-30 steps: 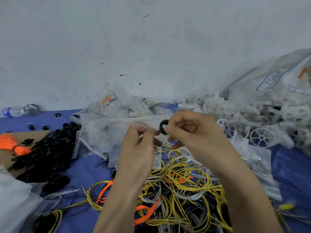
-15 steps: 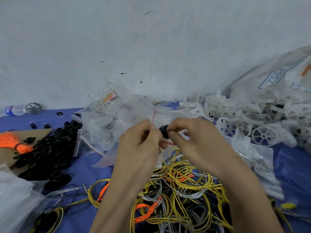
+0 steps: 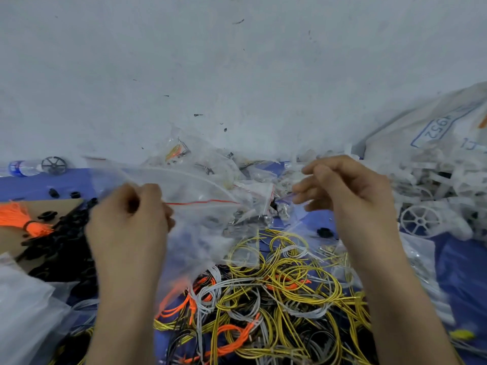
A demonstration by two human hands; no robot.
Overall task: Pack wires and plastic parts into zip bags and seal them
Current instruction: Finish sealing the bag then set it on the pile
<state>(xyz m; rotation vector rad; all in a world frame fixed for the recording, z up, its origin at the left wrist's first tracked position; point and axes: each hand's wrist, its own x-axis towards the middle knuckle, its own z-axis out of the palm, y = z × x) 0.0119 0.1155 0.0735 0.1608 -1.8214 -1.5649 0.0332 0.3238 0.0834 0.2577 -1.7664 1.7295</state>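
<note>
Fingers (image 3: 147, 198) of the left hand (image 3: 126, 227) pinch one end of a clear zip bag (image 3: 200, 185), held just above the wire tangle (image 3: 276, 291); the right hand (image 3: 353, 196) hovers bent-fingered beside the bag's other end, too blurred to tell if it grips. Light, limp and slick, the bag likely handles best pinched at both ends of its red seal strip (image 3: 203, 203). Under the wire tangle lies a blue cloth (image 3: 461, 272), a grey wall (image 3: 237, 75) behind, white plastic wheels (image 3: 421, 219) to its right.

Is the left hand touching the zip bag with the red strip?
Touching. Head view: the left hand grips the zip bag at one end of its red strip.
</note>
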